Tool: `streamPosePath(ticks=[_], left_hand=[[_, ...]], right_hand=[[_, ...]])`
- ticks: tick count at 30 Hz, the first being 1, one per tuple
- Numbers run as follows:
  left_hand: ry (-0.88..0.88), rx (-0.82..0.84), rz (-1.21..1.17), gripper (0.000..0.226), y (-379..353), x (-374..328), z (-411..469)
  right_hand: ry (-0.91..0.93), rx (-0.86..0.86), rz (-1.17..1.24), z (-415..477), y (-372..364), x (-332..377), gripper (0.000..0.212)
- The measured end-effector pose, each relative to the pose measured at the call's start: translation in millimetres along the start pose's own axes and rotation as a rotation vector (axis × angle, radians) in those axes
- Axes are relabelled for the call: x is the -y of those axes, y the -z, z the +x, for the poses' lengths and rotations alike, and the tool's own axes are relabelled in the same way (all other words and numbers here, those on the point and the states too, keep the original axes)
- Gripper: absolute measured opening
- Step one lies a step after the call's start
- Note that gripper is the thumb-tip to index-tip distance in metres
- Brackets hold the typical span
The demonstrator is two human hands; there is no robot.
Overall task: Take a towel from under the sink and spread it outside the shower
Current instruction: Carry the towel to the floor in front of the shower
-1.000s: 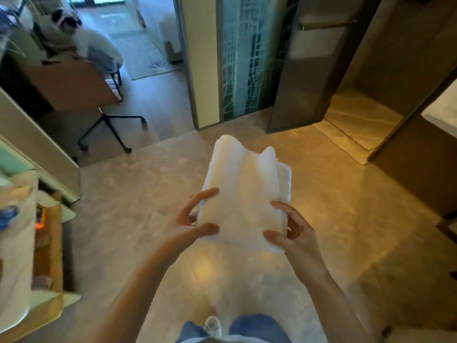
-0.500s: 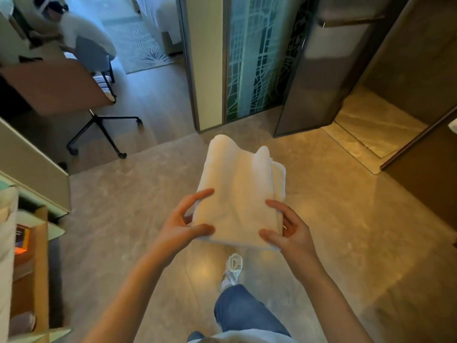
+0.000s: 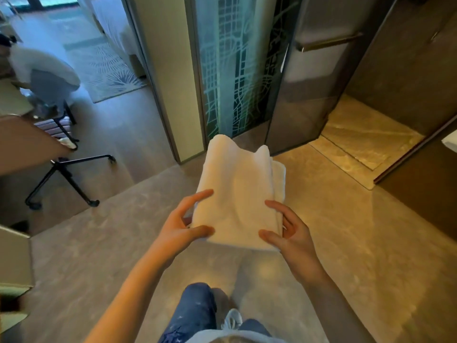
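A folded white towel is held flat in front of me, above the tiled floor. My left hand grips its near left edge, thumb on top. Its near right edge is in my right hand, fingers underneath. The shower floor lies ahead to the right, behind an open dark glass door and a low stone threshold.
A patterned glass panel and a pale door frame stand straight ahead. A person sits on a wheeled chair by a desk at the left. A shelf unit edges the left. My jeans leg and white shoe show below.
I have walked forward toward the glass panel and shower. The towel stays folded in both hands. The shelf on the left has slid mostly out of view.
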State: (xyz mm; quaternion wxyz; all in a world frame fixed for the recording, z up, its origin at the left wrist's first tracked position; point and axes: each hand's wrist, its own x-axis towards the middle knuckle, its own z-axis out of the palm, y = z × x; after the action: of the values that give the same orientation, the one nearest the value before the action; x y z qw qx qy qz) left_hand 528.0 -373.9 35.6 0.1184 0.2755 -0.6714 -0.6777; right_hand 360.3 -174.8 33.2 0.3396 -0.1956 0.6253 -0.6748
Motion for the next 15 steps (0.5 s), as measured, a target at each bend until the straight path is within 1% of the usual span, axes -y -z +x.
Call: streamPosePath(ticks=[6,11,15], left_hand=[[-0.002,0.155,0.007,0.074,25,-10,120],[0.018,0.302,-0.005,0.076,40,-39,225],[-0.025,0.416,0.042,0.078,41,-61,297]], right_hand=[[-0.017,-0.132,-0.006,86,-4,4,0.061],[0.030,-0.337,-0.035,158,-13,14,0.061],[0.056,-0.454,-0.004,200,-15,25,0.060]])
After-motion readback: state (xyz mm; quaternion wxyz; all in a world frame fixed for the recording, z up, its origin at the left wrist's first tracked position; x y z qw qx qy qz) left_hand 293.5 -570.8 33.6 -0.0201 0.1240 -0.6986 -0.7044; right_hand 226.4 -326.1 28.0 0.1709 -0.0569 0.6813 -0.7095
